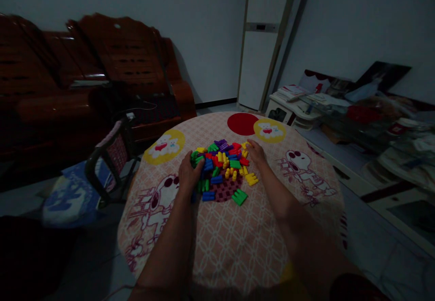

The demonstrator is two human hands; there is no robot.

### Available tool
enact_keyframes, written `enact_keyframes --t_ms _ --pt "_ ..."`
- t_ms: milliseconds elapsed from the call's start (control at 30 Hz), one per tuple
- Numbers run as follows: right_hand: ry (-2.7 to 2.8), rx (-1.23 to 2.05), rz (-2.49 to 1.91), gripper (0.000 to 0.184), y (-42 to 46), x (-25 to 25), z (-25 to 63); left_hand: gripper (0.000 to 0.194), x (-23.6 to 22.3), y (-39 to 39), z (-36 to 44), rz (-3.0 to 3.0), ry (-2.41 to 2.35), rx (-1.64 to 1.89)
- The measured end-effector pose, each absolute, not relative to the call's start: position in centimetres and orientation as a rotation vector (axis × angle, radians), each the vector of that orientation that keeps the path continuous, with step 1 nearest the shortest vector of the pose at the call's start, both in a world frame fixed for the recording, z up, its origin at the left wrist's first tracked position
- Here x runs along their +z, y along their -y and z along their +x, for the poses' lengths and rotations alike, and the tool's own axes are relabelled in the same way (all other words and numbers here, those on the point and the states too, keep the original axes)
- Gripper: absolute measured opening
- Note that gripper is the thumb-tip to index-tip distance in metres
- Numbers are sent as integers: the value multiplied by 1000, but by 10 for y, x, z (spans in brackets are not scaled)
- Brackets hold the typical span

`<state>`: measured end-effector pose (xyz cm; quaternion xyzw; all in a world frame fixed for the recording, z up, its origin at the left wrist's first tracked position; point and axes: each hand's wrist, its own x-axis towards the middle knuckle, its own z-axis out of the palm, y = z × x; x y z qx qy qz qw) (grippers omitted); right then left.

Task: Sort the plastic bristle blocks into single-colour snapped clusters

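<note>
A heap of small plastic toy building blocks point(224, 158) in green, blue, yellow, red and purple lies on the round table. At its left edge is my left hand point(189, 173), thumb and fingers apart around some green blocks point(197, 158), touching the heap. Across from it, my right hand point(257, 152) lies along the right edge, its fingers stretched toward yellow blocks point(245, 145); the fingertips are partly hidden. Nearer to me, a green block point(239, 197) and a blue block point(208, 196) lie at the front of the heap.
A patterned cloth point(234, 242) covers the table. To the left stand a small chair point(113, 156) and a wooden sofa point(125, 61). A low cabinet point(360, 156) with papers and bags runs along the right. A tall white appliance point(260, 61) stands behind.
</note>
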<state>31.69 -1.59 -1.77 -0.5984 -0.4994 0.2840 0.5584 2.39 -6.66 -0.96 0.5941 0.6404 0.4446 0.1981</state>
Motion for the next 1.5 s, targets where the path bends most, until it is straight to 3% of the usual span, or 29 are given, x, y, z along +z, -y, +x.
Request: enact_keyframes --t_ms 300,500,700,900,1100,1267,1400,1500 --pt "1290 1000 -961 38 62 -7 266 51 -5 57 14 1697 -1633 1193" --pt "1054 792 -1190 44 70 -20 288 41 -10 69 -2 1640 -1824 1239" --pt "1098 772 -1281 39 87 -32 257 42 -17 69 18 1692 -1776 1235" --pt "1068 776 -1231 40 98 -25 232 45 -11 47 27 1575 -1624 1264" --pt "791 709 -1197 30 67 3 283 45 14 32 18 1504 -1660 1320" --pt "602 815 -1294 14 50 17 328 35 41 34 14 1709 -1947 1033" --pt "539 868 -1365 6 44 13 339 38 56 30 10 1878 -1955 664" --pt "576 886 -1424 4 39 7 338 35 60 27 7 1931 -1974 583"
